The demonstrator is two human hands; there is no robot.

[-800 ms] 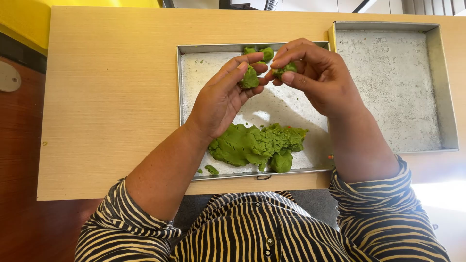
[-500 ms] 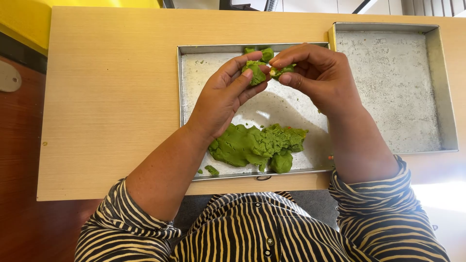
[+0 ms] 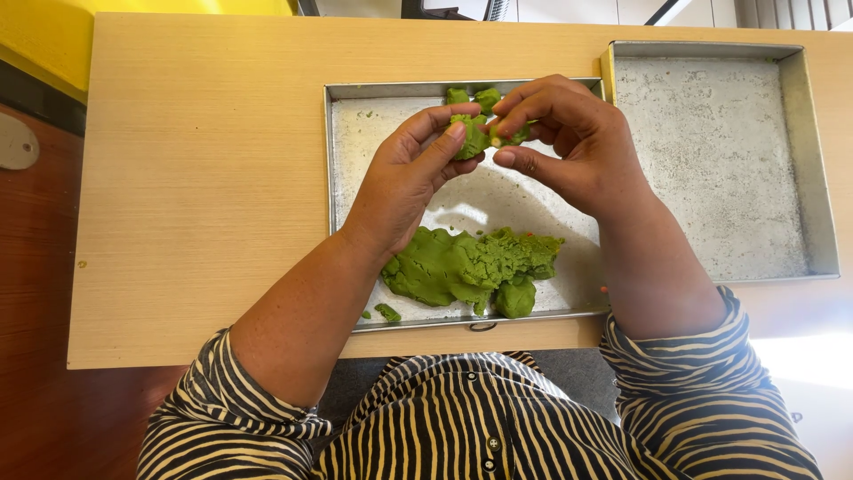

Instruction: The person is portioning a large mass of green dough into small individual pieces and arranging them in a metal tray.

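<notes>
- left hand (image 3: 409,182) pinches a green dough lump (image 3: 468,136) between thumb and fingers, above the tray (image 3: 342,160).
- right hand (image 3: 569,142) grips a smaller bit (image 3: 515,135), mostly hidden by its fingers, possibly joined to the lump.
- dough pile (image 3: 471,267) lies at the tray's near edge; two balls (image 3: 473,96) sit at its far edge.
- second tray (image 3: 817,178) just beside, right.

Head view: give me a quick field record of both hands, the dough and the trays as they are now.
left hand: pinches a small green dough piece at thumb and fingertips
right hand: fingers closed on the same piece
dough mass: lies at near edge of left tray
small lumps: at that tray's far edge
right tray: holds no dough, floury bottom
table: light wood
</notes>
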